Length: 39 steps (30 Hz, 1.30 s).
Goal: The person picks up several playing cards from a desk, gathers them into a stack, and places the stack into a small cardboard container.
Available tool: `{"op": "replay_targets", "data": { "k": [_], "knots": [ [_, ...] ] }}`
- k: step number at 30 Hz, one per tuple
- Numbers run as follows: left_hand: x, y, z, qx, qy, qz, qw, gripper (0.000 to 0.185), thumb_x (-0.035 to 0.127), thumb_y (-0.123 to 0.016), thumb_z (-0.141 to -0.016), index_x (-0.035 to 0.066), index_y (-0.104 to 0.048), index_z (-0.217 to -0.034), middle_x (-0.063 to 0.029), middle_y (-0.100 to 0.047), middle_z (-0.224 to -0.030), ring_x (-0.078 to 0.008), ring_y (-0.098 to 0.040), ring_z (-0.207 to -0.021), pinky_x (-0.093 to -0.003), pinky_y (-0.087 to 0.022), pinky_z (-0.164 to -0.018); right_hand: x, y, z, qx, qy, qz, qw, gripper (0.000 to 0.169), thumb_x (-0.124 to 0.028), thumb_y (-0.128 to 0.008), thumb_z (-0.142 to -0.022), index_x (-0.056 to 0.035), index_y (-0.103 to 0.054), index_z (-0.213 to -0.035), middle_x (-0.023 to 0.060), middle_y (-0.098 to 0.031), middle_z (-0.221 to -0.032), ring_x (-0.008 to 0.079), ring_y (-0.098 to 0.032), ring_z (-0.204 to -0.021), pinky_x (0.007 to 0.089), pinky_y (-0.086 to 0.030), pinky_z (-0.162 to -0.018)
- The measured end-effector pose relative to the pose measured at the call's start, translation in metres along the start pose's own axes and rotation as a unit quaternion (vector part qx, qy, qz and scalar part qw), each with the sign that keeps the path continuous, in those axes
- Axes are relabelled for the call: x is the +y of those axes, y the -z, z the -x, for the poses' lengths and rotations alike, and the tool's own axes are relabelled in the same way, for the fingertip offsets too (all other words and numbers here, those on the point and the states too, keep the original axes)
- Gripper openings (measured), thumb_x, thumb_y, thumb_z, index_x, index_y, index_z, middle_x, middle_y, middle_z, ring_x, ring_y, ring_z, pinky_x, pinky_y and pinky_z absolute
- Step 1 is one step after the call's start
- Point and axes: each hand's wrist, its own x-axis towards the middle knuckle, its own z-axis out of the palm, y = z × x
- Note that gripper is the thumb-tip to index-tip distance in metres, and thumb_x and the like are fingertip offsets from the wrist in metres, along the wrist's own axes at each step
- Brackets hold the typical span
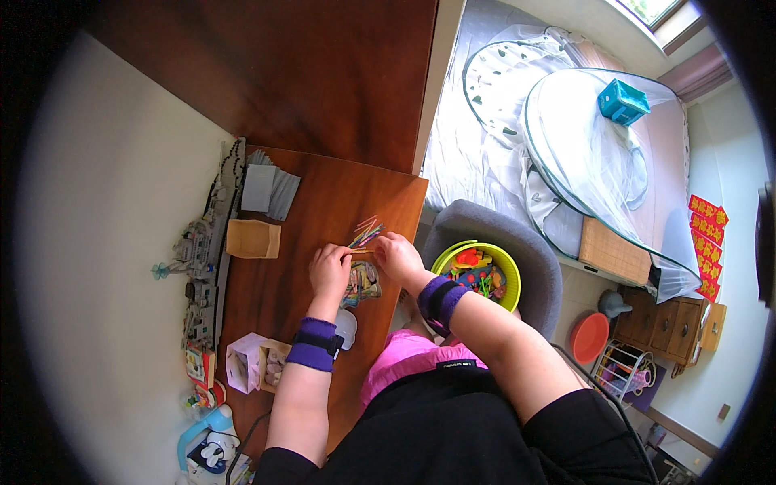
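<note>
Thin coloured sticks (365, 233) lie in a loose bunch on the wooden desk (285, 291), just beyond both hands. My left hand (330, 267) pinches one end of a few yellowish sticks (362, 250) between thumb and fingers. At their other end is my right hand (394, 254), its fingertips curled close together; whether it grips them is hard to tell. Below the hands stands a clear container (364, 282) filled with more coloured pieces, beside a pale translucent lid (346, 327). Each wrist wears a purple band.
A brown paper bag (253, 239) and stacked grey-white packets (270, 191) stand at the desk's far left. Nearer are a white bag (244, 362) and an open box (276, 364). A lime-green basket of toys (514, 276) sits on a grey chair (542, 285) at right.
</note>
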Motion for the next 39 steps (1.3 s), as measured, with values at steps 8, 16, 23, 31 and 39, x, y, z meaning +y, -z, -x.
{"op": "replay_targets", "data": {
  "k": [8,16,23,31,39],
  "knots": [
    [-0.002,-0.016,-0.014,-0.032,0.019,0.007,0.999,0.005,0.017,-0.073,-0.079,0.016,-0.072,-0.083,-0.0022,-0.066,-0.092,-0.0275,-0.061,-0.093,-0.0426,-0.050,-0.079,0.013,-0.014,-0.013,0.018,0.037,0.001,0.999,0.010,-0.012,-0.067,-0.079,-0.0075,-0.068,-0.089,0.0142,-0.064,-0.091,0.0350,-0.063,-0.092,0.0431,-0.053,-0.082],
    [-0.004,-0.022,-0.018,-0.062,0.032,0.006,0.998,0.006,0.018,-0.074,-0.077,0.018,-0.072,-0.082,-0.0018,-0.065,-0.090,-0.0266,-0.061,-0.093,-0.0420,-0.049,-0.080,0.014,-0.015,-0.019,-0.017,0.032,0.034,0.999,0.009,-0.016,-0.071,-0.078,-0.0093,-0.069,-0.083,0.0121,-0.064,-0.089,0.0327,-0.063,-0.091,0.0418,-0.053,-0.081],
    [0.001,-0.020,-0.020,-0.066,0.030,0.018,0.997,0.008,0.013,-0.075,-0.077,0.014,-0.073,-0.084,-0.0069,-0.066,-0.091,-0.0298,-0.063,-0.092,-0.0426,-0.051,-0.081,0.019,-0.024,-0.021,-0.006,0.036,0.081,0.996,0.010,-0.018,-0.066,-0.082,-0.0089,-0.066,-0.081,0.0122,-0.062,-0.090,0.0334,-0.062,-0.092,0.0426,-0.052,-0.081],
    [-0.001,-0.021,-0.018,-0.048,0.016,0.016,0.999,0.006,0.013,-0.074,-0.076,0.016,-0.071,-0.081,-0.0033,-0.065,-0.088,-0.0278,-0.062,-0.090,-0.0429,-0.050,-0.078,0.020,-0.025,-0.019,0.013,0.032,0.051,0.998,0.009,-0.017,-0.064,-0.084,-0.0077,-0.063,-0.081,0.0143,-0.061,-0.090,0.0353,-0.062,-0.092,0.0433,-0.052,-0.081],
    [0.003,-0.010,-0.011,-0.022,-0.003,0.024,0.999,0.006,0.013,-0.074,-0.077,0.015,-0.070,-0.081,-0.0028,-0.065,-0.088,-0.0270,-0.062,-0.091,-0.0432,-0.050,-0.077,0.015,-0.018,-0.013,0.040,0.045,0.014,0.998,0.008,-0.015,-0.064,-0.083,-0.0073,-0.063,-0.081,0.0140,-0.061,-0.083,0.0355,-0.063,-0.082,0.0436,-0.052,-0.072]
  ]
}}
